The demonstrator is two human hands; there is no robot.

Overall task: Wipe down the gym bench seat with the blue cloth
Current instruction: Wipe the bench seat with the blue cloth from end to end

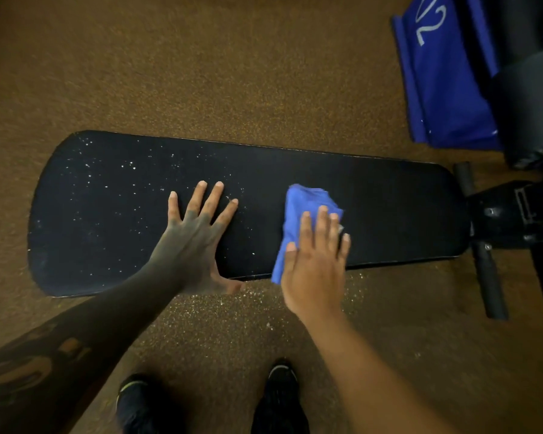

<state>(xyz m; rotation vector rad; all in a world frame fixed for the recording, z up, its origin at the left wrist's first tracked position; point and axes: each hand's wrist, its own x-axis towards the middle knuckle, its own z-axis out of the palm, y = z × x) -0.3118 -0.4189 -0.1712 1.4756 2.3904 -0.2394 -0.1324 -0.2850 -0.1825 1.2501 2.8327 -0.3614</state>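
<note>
A long black gym bench seat (389, 208) lies across the middle of the view. Its left half is dotted with white specks; the right half looks plain black. A crumpled blue cloth (304, 208) rests on the seat right of centre, reaching over the near edge. My right hand (315, 258) presses flat on the cloth with fingers spread. My left hand (198, 236) lies flat on the seat to the left of the cloth, fingers apart, holding nothing, thumb over the near edge.
Brown speckled floor (232, 73) surrounds the bench, with white crumbs below the near edge. The black bench frame with foam rollers (489, 277) stands at the right. A blue panel with white numbers (445, 76) is at top right. My two dark shoes (279, 399) stand near the bottom.
</note>
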